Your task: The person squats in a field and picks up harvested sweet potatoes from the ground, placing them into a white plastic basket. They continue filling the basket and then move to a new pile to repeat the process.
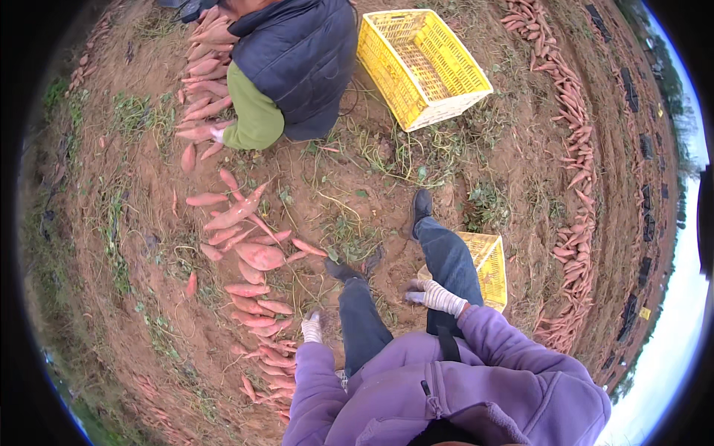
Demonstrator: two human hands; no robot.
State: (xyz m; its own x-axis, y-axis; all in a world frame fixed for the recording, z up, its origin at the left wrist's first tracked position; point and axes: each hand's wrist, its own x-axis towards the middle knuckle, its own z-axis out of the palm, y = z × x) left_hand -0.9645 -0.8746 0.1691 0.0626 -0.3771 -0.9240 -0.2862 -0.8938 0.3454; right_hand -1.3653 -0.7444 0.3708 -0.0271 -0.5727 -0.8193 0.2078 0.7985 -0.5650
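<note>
My left hand (pixel 311 326), in a pale knit glove with a striped cuff, hangs beside my left leg, close to a row of sweet potatoes (pixel 251 306) on the soil. Its fingers point away and are partly hidden, so their grip is unclear. My right hand (pixel 432 295), gloved the same way, is in front of my right thigh; its fingers are a little apart and nothing shows in them. A cluster of larger sweet potatoes (pixel 261 256) lies ahead of the left hand. Behind my right leg, partly covered by it, stands a yellow plastic crate (pixel 493 273).
Ahead, another person (pixel 295 67) in a dark vest bends over the row, a gloved hand (pixel 217 134) at the sweet potatoes. A larger yellow crate (pixel 387 72) stands beside them. Cut vines (pixel 407 150) litter the ground. Another sweet potato row (pixel 580 150) runs along the right.
</note>
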